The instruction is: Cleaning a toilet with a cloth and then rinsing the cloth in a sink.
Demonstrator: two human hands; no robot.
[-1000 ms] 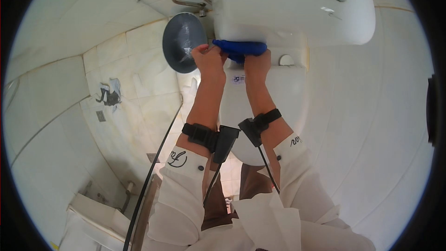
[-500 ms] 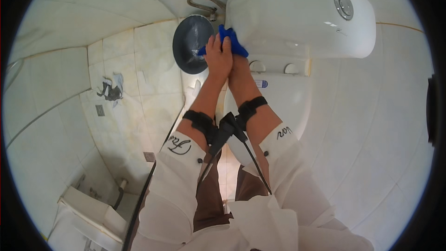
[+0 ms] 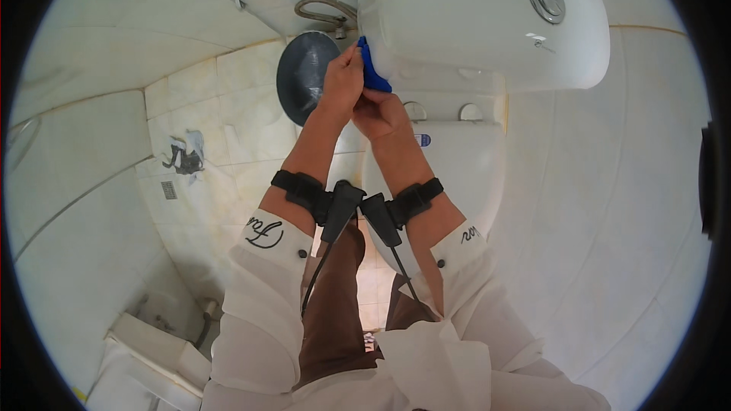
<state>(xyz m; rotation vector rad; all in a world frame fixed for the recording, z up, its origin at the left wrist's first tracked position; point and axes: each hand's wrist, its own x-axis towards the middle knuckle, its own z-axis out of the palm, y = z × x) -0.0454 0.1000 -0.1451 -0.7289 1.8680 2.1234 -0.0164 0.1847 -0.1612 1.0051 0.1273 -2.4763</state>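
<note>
The left hand's (image 3: pixel 344 82) fingers were closed on one blue cloth (image 3: pixel 374 70); the right hand's (image 3: pixel 381 116) were half curled at its near end, and I couldn't tell whether they gripped it. The cloth was between one dark grey basin (image 3: pixel 299 80), left, and one white tank (image 3: pixel 472 23), right. Two round hinge caps (image 3: pixel 470 112) showed at one white lid's (image 3: pixel 461 164) far edge. One hose (image 3: pixel 320 1) curved beyond the basin.

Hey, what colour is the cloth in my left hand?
The cloth is a deep blue, seen best in the head view.
</note>
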